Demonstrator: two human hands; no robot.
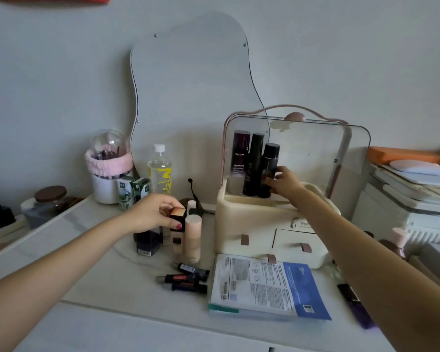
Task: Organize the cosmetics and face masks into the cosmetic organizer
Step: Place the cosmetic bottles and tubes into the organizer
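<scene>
Nearest you, a stack of face masks in white and blue packets lies flat on the white table, just in front of the cosmetic organizer. To the left of the stack, three small dark tubes lie on their sides, close together. A dark purple object lies at the table's right edge, partly behind your right forearm.

Further in, your left hand pinches the square cap of a foundation bottle with thumb and fingers curled round its top; the bottle stands upright, touching a peach pump bottle on its right and a dark box on its left.

The organizer is cream, with brown tabs on its drawers and its clear lid swung up. In its upper compartment three tall bottles stand in a row at the left end. Your right hand grips the rightmost one, a black bottle, fingers curled round its lower body.

Behind your left hand stand two green cartons, a clear water bottle and a white brush holder with a pink band. A wavy mirror leans against the wall
</scene>
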